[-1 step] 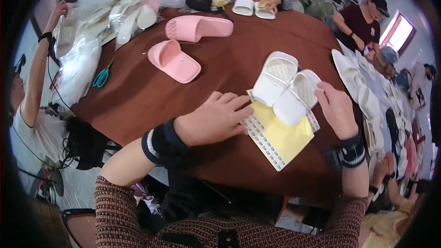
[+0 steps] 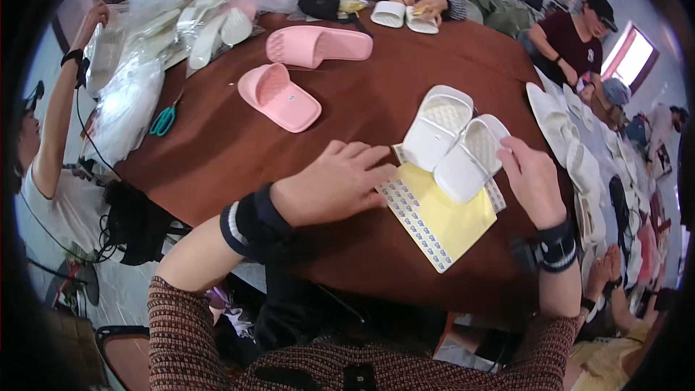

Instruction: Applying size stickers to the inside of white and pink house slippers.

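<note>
A pair of white slide slippers rests in front of me: the left slide (image 2: 427, 146) and the right slide (image 2: 457, 179), both with quilted insoles under their straps. A small mark shows on the left one. Beneath their near ends lies a yellow sheet (image 2: 460, 228) with rows of small printed stickers (image 2: 416, 221) along one side. My left hand (image 2: 337, 182) is open, fingers spread, its fingertips at the sheet's left edge. My right hand (image 2: 534, 181) has its thumb and fingers closed at the outer side of the right slide's strap; the exact contact is partly hidden.
Two pink slides (image 2: 289, 105) lie on the brown-covered table (image 2: 239, 166), with teal scissors (image 2: 165, 119) at left. Plastic-wrapped slippers (image 2: 210, 36) are heaped at far left. Across, a person's hands (image 2: 431, 7) handle white slides. Many white slippers (image 2: 554, 119) line the right side.
The whole picture has shifted slightly right and down. My left hand has drawn back a little to the left; the right hand stays at the slide.
</note>
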The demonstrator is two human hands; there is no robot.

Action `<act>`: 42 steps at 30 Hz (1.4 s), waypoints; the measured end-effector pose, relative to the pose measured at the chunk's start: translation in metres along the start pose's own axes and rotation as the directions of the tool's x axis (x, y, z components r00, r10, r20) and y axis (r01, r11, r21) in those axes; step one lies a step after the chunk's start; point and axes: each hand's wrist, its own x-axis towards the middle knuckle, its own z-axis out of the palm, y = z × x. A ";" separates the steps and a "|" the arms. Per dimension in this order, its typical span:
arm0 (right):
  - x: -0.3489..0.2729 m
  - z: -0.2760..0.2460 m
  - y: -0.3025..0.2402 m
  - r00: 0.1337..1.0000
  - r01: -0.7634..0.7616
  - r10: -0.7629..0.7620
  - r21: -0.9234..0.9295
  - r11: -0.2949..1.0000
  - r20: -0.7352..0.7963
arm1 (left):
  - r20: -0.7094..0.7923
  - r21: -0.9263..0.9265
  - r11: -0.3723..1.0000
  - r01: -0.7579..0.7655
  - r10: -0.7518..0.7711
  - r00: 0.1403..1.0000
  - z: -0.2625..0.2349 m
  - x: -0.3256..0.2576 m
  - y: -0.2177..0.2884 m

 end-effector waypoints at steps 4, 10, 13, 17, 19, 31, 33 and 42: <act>-0.009 -0.014 -0.034 0.996 -0.034 0.020 0.162 0.986 0.090 | -0.073 0.063 0.979 0.195 -0.191 0.979 -0.011 -0.017 -0.048; -0.024 -0.019 -0.054 0.998 -0.055 0.036 0.358 0.932 0.058 | -0.393 0.156 0.870 0.468 -0.380 0.837 -0.021 -0.043 -0.165; -0.024 -0.020 -0.052 0.984 -0.154 0.101 0.431 0.889 0.145 | -0.407 0.062 0.828 0.557 -0.489 0.772 -0.028 -0.059 -0.214; -0.022 -0.008 -0.048 0.980 -0.188 0.118 0.559 0.808 0.159 | -0.303 -0.005 0.691 0.723 -0.690 0.658 -0.030 -0.069 -0.246; -0.024 0.002 -0.044 0.979 -0.180 0.090 0.564 0.806 0.185 | -0.198 -0.087 0.692 0.717 -0.717 0.668 -0.026 -0.059 -0.244; -0.028 0.022 -0.042 0.992 -0.080 0.009 0.570 0.817 0.125 | -0.325 -0.339 0.628 0.700 -0.777 0.539 -0.009 -0.062 -0.259; -0.028 0.024 -0.038 0.991 -0.087 0.014 0.556 0.827 0.135 | -0.385 -0.312 0.652 0.691 -0.752 0.535 -0.020 -0.053 -0.252; -0.026 0.026 -0.032 0.996 -0.043 -0.005 0.554 0.832 0.085 | -0.614 -0.570 0.747 0.342 -0.664 0.427 -0.097 -0.016 -0.213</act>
